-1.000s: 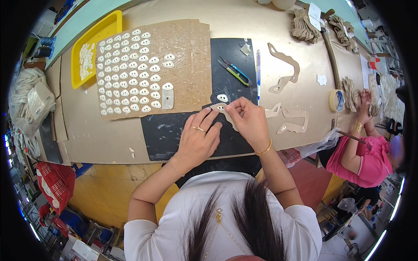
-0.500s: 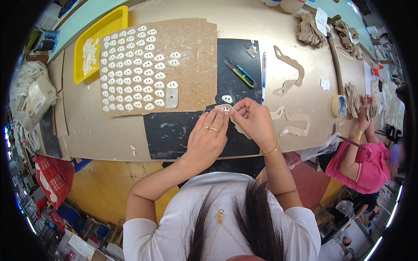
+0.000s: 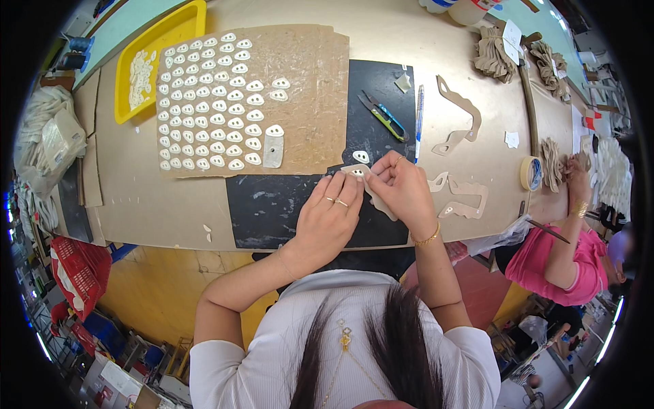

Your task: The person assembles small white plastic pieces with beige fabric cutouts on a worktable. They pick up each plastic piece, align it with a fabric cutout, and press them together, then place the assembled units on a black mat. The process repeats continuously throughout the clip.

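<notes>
My left hand (image 3: 325, 221) lies with its fingers together on a beige curved cut-out piece (image 3: 380, 204) over the black mat (image 3: 269, 208). A small white tab with two holes (image 3: 357, 172) sits at that piece's upper end, between my fingertips. My right hand (image 3: 407, 194) pinches the same end from the other side, thumb and forefinger closed. Just above the fingertips another white two-holed tab (image 3: 361, 157) lies loose on the mat. Rows of similar tabs (image 3: 218, 105) cover the left part of a brown sheet (image 3: 310, 88). My fingers hide part of the beige piece.
A yellow tray (image 3: 168, 37) with white bits stands far left. Thread snips (image 3: 384, 116) and a pen (image 3: 419, 116) lie beyond my right hand. More cut-outs (image 3: 465, 199), a tape roll (image 3: 530, 173) and bundled pieces (image 3: 495, 54) are rightward, near a co-worker's hand (image 3: 579, 176).
The whole view has shifted slightly. My hands keep nearly the same grip on the beige piece and white tab. At the right, the co-worker's arm has moved a little.
</notes>
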`<state>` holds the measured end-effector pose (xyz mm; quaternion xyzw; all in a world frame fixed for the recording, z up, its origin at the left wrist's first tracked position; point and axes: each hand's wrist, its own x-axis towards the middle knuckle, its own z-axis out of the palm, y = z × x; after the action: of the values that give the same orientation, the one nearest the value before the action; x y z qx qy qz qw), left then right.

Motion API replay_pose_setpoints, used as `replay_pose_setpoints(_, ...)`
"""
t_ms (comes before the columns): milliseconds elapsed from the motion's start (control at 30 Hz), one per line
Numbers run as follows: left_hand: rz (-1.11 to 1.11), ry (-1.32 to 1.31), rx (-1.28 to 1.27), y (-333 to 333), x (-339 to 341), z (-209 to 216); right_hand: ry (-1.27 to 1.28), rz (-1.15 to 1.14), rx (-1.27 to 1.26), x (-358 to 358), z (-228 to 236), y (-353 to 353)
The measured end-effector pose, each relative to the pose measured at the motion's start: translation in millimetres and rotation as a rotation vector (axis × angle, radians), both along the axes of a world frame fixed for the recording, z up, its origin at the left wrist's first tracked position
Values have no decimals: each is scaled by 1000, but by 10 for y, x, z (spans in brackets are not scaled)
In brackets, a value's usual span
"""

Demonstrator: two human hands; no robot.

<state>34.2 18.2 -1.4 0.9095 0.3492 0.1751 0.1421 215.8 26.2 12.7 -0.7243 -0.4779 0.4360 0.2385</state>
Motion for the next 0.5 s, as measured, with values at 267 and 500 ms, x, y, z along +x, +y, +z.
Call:
replay_pose_setpoints(267, 35, -28, -17, 5, 48, -24, -152, 93, -9, 41, 69, 39)
replay_pose_setpoints(500, 44, -4, 5, -60, 52, -109, -297, 73, 90, 33, 98, -6)
